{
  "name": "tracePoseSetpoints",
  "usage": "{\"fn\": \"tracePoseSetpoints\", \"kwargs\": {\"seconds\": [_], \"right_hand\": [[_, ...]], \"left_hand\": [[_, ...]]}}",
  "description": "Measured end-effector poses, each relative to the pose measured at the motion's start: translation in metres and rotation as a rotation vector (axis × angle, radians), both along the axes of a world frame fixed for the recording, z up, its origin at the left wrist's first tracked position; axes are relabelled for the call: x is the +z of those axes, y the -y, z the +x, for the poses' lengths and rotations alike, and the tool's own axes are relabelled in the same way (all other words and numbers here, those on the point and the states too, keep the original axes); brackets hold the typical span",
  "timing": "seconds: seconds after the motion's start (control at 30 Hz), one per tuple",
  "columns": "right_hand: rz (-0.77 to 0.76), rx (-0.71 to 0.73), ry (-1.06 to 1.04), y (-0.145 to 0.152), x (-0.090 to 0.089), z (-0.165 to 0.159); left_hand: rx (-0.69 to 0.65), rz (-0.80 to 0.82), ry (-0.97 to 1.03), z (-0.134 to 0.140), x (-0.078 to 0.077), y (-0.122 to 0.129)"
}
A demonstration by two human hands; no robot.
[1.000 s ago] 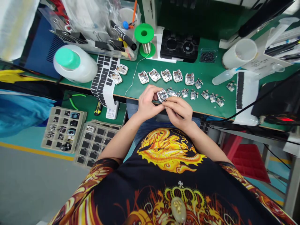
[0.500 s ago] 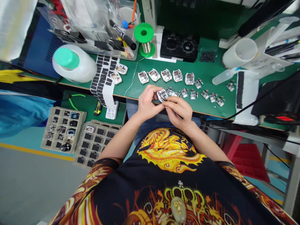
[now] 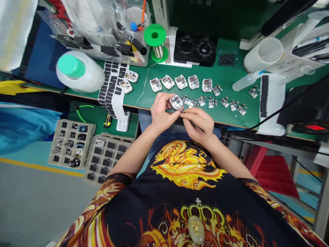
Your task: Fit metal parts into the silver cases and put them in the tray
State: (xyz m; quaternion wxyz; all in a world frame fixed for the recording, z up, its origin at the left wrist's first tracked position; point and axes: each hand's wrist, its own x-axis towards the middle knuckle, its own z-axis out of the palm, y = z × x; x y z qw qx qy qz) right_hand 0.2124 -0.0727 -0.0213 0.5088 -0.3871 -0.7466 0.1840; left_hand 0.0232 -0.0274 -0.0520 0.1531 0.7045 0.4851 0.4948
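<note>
Between the thumb and fingers of my left hand (image 3: 161, 111) is a silver-white watch case (image 3: 176, 102), its open side with small electronic parts facing up. My right hand (image 3: 199, 124) is closed on a pair of tweezers (image 3: 182, 110), whose tips are at the lower right rim of the case; whether they touch it I cannot tell. Beyond my hands several similar watch cases (image 3: 181, 82) stand in a row on the green mat. To the right of the held case lie several small circuit modules (image 3: 202, 101).
A green solder wire spool (image 3: 155, 35) and a black fixture (image 3: 195, 49) stand at the back. A white bottle (image 3: 79, 72) is at left, by strips of black stickers (image 3: 113, 82). Compartment trays (image 3: 72, 144) sit lower left. A dropper bottle (image 3: 246, 81) and a cable (image 3: 282, 109) are at right.
The tweezers have drawn back from inside the watch case towards its lower right rim. More of the case's inside shows, and my left hand has turned it slightly.
</note>
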Motion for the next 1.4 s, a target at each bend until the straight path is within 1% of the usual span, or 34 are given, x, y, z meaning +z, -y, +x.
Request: {"fn": "tracePoseSetpoints", "kwargs": {"seconds": [0.23,0.33,0.43,0.53,0.67,0.73,0.8,0.87,0.97,1.1,1.27,1.33,1.4], "right_hand": [[-0.037,0.024,-0.043,-0.005,0.005,-0.002],[-0.065,0.013,-0.067,-0.007,0.006,-0.005],[-0.090,-0.006,-0.047,-0.006,0.008,-0.007],[-0.097,-0.017,-0.021,-0.005,0.012,-0.009],[-0.137,-0.055,-0.065,-0.005,0.015,-0.013],[-0.139,-0.077,-0.084,-0.005,0.013,-0.014],[-0.098,-0.081,-0.056,-0.003,0.008,-0.016],[-0.035,-0.076,0.025,0.000,0.003,-0.016],[0.053,-0.097,0.168,0.004,-0.005,-0.016],[0.161,-0.143,0.293,0.006,-0.012,-0.016],[0.174,-0.157,0.313,0.005,-0.022,-0.013],[0.160,-0.142,0.292,0.005,-0.022,-0.012],[0.115,-0.127,0.223,0.004,-0.018,-0.011]], "left_hand": [[0.043,0.034,-0.077,0.002,-0.003,0.000],[0.069,0.094,-0.092,0.004,-0.005,-0.001],[0.079,0.137,-0.130,0.005,-0.009,-0.002],[0.104,0.139,-0.180,0.006,-0.012,-0.002],[0.129,0.109,-0.217,0.007,-0.017,-0.002],[0.134,0.123,-0.216,0.007,-0.018,-0.002],[0.135,0.145,-0.211,0.006,-0.019,-0.003],[0.123,0.140,-0.199,0.006,-0.018,-0.004],[0.097,0.083,-0.179,0.006,-0.017,-0.006],[0.107,0.042,-0.126,0.008,-0.017,-0.008],[0.122,0.004,-0.096,0.011,-0.018,-0.008],[0.130,-0.027,-0.082,0.011,-0.018,-0.007],[0.127,-0.040,-0.081,0.011,-0.017,-0.007]]}}
